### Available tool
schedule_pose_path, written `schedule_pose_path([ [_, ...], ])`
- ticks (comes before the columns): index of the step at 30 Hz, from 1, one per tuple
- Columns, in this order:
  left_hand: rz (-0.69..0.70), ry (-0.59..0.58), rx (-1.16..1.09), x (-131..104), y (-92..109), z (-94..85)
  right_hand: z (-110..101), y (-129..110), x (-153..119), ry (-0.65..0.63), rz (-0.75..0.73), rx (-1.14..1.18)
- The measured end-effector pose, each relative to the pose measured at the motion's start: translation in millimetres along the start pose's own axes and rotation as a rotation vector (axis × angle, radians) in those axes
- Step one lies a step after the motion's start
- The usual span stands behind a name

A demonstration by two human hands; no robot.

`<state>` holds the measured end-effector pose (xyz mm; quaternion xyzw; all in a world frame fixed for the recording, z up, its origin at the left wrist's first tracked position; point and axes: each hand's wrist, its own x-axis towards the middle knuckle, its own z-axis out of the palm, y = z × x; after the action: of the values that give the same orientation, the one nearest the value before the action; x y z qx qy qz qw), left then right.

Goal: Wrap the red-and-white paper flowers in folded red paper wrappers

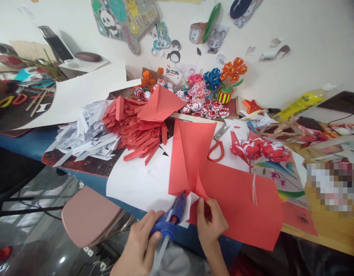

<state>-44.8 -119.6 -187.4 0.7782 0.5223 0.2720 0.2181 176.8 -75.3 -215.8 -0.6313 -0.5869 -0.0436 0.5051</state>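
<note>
My left hand [144, 239] is wrapped round the handle of a blue glue gun [168, 220], its nozzle touching the lower edge of a folded red paper [191, 153]. A clear glue stick sticks out of the gun's back. With thumb and fingers pinched, my right hand [211, 222] holds the lower right corner of that red paper, lifting it. A small white paper piece [191, 201] lies between the nozzle and my right fingers. Under them are a white sheet [136, 188] and a large red sheet [246, 207].
Piles of white strips [84, 132] and red strips [130, 126] lie at the left. Orange-handled scissors [216, 149] rest behind the red sheet. Red-and-white paper flowers [260, 148] lie at the right. A pink stool [89, 216] stands below the table. Another person's hand shows at the far left edge.
</note>
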Motion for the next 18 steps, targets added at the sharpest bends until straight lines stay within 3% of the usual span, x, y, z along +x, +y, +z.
schedule_pose_path([
  [10,0.072,-0.012,0.002,11,12,-20.0,2,0,0,0.025,-0.019,-0.013],
  [13,0.129,-0.004,0.064,-8,5,-22.1,3,-1,2,0.047,-0.041,-0.012],
  [15,0.143,0.060,0.107,-31,-3,-25.8,2,-2,2,0.048,-0.030,-0.011],
  [18,0.010,0.187,0.114,-76,-21,-39.5,1,-4,2,0.024,0.016,-0.003],
])
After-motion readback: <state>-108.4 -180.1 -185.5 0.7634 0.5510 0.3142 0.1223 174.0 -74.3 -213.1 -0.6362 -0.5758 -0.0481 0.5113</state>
